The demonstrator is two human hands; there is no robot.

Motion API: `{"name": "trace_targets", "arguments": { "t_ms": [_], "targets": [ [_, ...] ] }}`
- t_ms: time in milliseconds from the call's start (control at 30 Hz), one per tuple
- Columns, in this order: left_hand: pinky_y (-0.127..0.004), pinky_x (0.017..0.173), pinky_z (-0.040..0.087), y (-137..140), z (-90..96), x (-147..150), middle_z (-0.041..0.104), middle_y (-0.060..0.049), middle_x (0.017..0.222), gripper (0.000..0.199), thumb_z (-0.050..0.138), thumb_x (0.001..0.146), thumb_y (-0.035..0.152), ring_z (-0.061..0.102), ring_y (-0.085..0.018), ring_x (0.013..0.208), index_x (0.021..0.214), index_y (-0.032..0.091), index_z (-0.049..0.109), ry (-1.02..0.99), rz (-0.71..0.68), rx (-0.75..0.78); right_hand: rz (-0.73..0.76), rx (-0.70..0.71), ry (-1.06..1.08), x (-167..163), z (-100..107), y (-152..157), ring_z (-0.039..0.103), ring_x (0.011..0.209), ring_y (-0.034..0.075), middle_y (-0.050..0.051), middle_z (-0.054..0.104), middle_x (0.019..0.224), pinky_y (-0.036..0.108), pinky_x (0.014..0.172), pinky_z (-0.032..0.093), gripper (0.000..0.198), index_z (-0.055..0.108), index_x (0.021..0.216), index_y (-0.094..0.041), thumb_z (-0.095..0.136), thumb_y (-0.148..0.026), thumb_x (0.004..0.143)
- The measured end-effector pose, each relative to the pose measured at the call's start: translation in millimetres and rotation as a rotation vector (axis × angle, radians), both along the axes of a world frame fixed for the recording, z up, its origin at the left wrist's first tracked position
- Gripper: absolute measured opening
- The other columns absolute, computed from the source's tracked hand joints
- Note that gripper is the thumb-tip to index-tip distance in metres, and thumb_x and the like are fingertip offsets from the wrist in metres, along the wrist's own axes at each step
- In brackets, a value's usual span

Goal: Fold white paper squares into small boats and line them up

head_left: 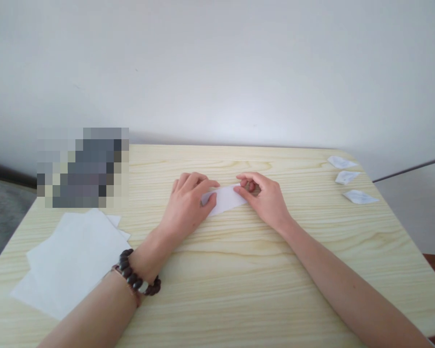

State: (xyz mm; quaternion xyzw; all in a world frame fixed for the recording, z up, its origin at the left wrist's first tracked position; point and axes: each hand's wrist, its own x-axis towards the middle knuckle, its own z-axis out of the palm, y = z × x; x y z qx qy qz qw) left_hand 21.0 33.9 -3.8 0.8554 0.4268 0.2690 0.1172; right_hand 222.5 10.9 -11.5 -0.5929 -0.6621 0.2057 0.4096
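A small folded strip of white paper [225, 198] lies on the light wooden table [239, 270] near its middle. My left hand [188, 203] rests on the strip's left end, fingers pressing it down. My right hand [264, 195] pinches the strip's right end between thumb and fingers. A dark beaded bracelet [136, 280] sits on my left wrist.
A loose stack of white paper sheets [72, 263] lies at the front left of the table. Three small folded paper shapes [348, 177] sit in a row at the far right edge. A blurred dark object [83, 169] stands at the back left. A white wall rises behind.
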Motion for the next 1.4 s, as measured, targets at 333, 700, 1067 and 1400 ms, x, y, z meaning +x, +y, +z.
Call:
{"name": "trace_targets", "arguments": {
  "t_ms": [333, 700, 1067, 1400],
  "targets": [
    [-0.041, 0.088, 0.042, -3.8, -4.3, 0.2, 0.064, -0.007, 0.112, 0.035, 0.051, 0.09, 0.01, 0.049, -0.025, 0.106, 0.117, 0.025, 0.067, 0.166, -0.172, 0.121, 0.015, 0.014, -0.106, -3.1, 3.2, -0.4, 0.058, 0.068, 0.015, 0.002, 0.066, 0.072, 0.028, 0.066, 0.045, 0.007, 0.065, 0.076, -0.019, 0.062, -0.021, 0.082],
    [-0.04, 0.086, 0.042, -4.8, -3.0, 1.8, 0.064, -0.007, 0.109, 0.038, 0.049, 0.089, 0.01, 0.051, -0.025, 0.103, 0.12, 0.026, 0.065, 0.224, -0.178, 0.17, 0.008, 0.043, -0.221, -4.1, -0.4, -0.6, 0.058, 0.073, 0.017, 0.002, 0.065, 0.073, 0.032, 0.071, 0.043, 0.005, 0.063, 0.078, -0.021, 0.06, -0.02, 0.081],
    [-0.041, 0.083, 0.042, -6.1, -0.5, 2.7, 0.063, -0.008, 0.104, 0.038, 0.049, 0.087, 0.012, 0.052, -0.026, 0.099, 0.118, 0.025, 0.065, 0.267, -0.105, 0.19, 0.008, 0.037, -0.063, -0.5, 1.5, -2.4, 0.06, 0.069, 0.014, 0.003, 0.07, 0.084, 0.03, 0.07, 0.05, 0.015, 0.065, 0.092, -0.02, 0.057, -0.017, 0.079],
    [-0.042, 0.081, 0.043, -7.4, -1.0, 3.6, 0.062, -0.009, 0.102, 0.04, 0.051, 0.085, 0.011, 0.051, -0.027, 0.097, 0.12, 0.025, 0.065, 0.285, -0.041, 0.194, 0.045, 0.032, -0.113, 0.1, -1.2, -0.6, 0.063, 0.078, 0.018, 0.004, 0.07, 0.082, 0.033, 0.072, 0.05, 0.012, 0.07, 0.092, -0.021, 0.066, -0.024, 0.081]
  ]
}}
